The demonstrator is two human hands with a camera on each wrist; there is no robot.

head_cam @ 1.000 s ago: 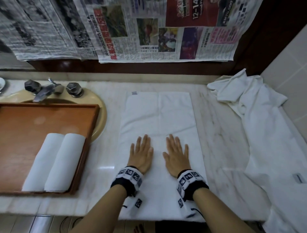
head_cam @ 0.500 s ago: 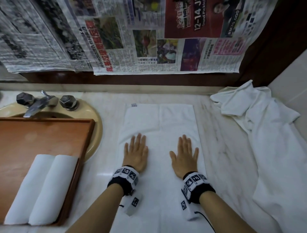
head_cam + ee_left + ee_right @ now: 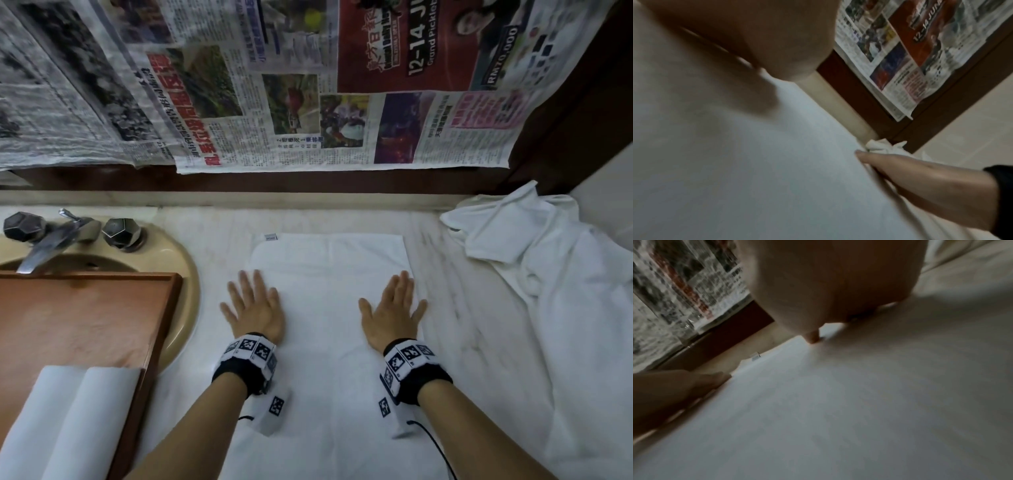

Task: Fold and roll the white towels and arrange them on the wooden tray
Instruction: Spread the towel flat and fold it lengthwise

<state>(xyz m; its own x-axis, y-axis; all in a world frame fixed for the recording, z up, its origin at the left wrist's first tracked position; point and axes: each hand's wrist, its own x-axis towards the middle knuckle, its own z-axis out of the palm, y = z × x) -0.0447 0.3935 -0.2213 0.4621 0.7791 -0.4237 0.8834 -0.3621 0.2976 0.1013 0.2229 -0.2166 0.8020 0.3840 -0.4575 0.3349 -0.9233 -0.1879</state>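
Palms down, your left hand [image 3: 255, 310] and right hand [image 3: 394, 313] lie flat with fingers straight and spread on the white towel [image 3: 329, 274], holding nothing, one near each long edge. Towel is spread as a folded rectangle on the marble desk [image 3: 455, 308], its small label at the far left corner. Left of it, the wooden tray [image 3: 85, 318] sits across the sink [image 3: 186, 291], below the faucet [image 3: 51, 240], and carries two rolled towels [image 3: 68, 421] touching side by side at its near right corner. A heap of loose white towels [image 3: 555, 291] lies on the right. Newspaper sheets [image 3: 308, 102] hang on the far wall.
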